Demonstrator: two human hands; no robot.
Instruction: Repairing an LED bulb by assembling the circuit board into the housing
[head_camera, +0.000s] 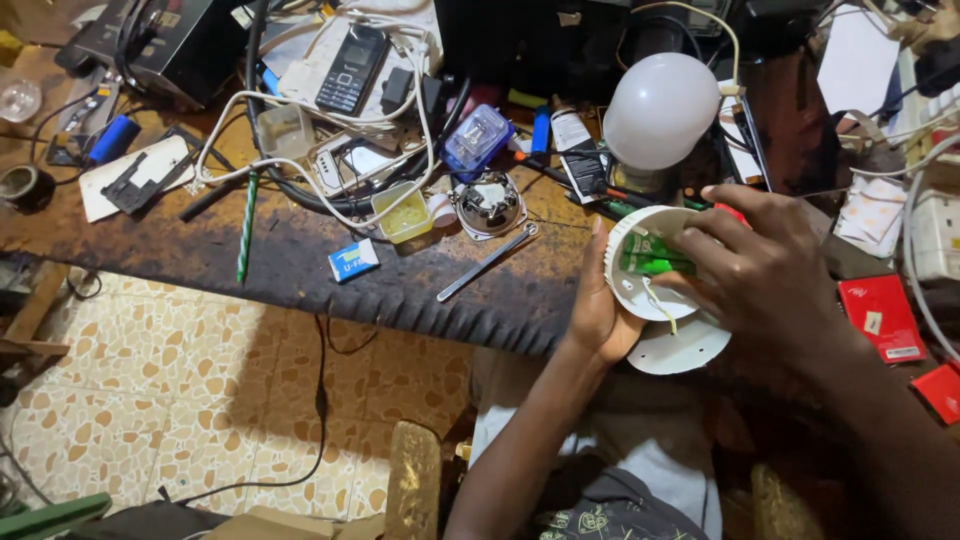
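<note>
Near counter (300, 265) front edge: metal tweezers (487, 262), small blue box (353, 259), green striped stick (246, 226). Farther back: black mobile phone (351, 68), white bulb dome (661, 110).

Your right hand (765, 270) covers much of the white lamp housing (640, 290), so the green part (650, 255) inside shows only partly. Your left hand (600, 315) is half hidden behind the housing. The white disc (685, 350) beneath is mostly concealed.
</note>
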